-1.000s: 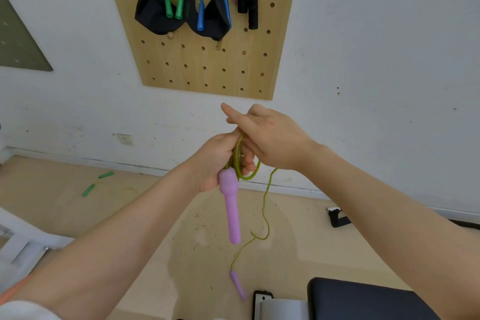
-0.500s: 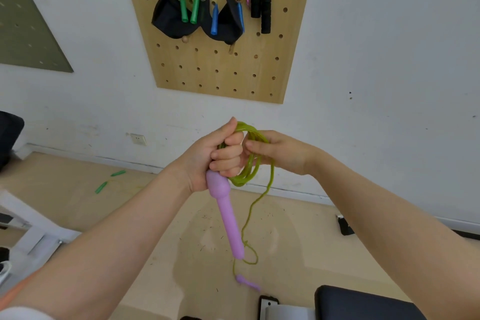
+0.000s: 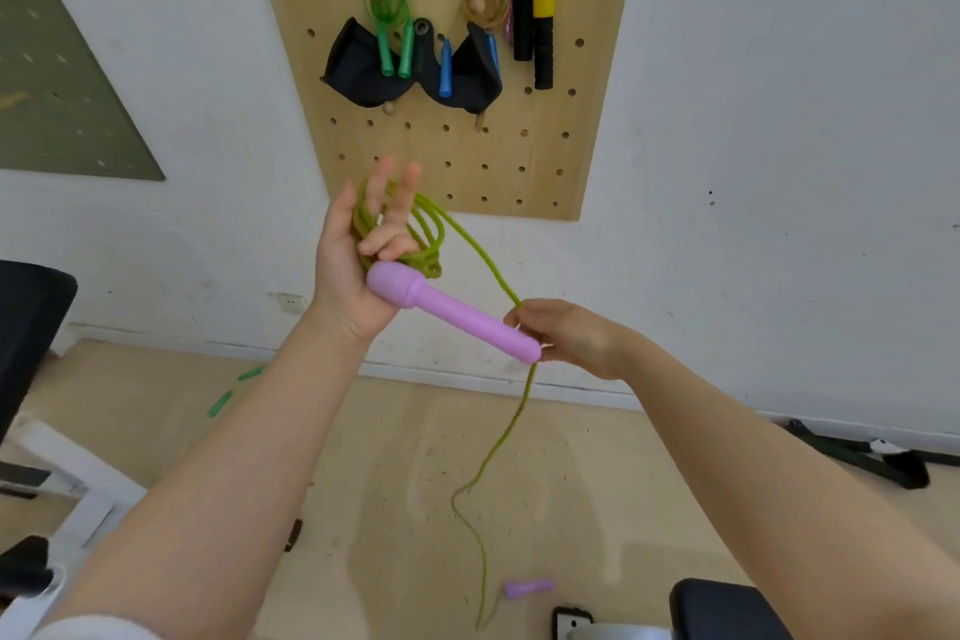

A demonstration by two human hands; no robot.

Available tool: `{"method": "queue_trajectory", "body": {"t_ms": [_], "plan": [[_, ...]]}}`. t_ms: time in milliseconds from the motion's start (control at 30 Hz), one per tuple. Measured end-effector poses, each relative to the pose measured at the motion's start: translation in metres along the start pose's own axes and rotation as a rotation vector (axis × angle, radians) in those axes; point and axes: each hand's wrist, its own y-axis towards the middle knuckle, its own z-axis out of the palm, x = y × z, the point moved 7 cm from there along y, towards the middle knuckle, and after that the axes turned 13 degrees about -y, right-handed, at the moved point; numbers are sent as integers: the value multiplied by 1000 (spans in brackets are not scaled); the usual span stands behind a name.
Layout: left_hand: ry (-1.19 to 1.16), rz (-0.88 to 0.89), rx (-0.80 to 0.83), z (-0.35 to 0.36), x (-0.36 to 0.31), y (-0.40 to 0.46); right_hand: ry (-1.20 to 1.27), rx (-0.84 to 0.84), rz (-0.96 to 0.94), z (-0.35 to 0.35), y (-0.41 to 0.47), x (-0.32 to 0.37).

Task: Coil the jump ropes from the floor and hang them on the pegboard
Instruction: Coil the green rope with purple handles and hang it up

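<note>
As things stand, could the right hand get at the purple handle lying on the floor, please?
Probably not without stooping: the right hand pinches the green cord up high, and the second purple handle lies far below it on the floor, though nothing blocks the way.

Coil (image 3: 415, 234) around left hand (image 3: 358, 265); right hand (image 3: 566, 333) right, below; pegboard (image 3: 447, 68) behind, above.
</note>
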Motion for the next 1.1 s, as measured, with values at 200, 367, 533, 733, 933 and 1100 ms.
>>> {"method": "queue_trajectory", "body": {"t_ms": [200,367,533,733,933,1100], "plan": [[690,-90,-214,-15,-2,-6,-1055,163,151,25,0,41],[1354,-195,-104,-24,10,-16,-1356,58,-294,67,-16,113],[1265,-270,-158,-35,4,-35,-1206,-323,-460,47,-18,154],[1047,-385,-177,-31,-2,-51,-669,-472,-412,31,-7,150],[769,-658,-52,-31,-1,-79,-20,-398,-425,34,9,137],[52,-637,253,-7,-17,-78,-106,-290,-201,60,37,90]]}}
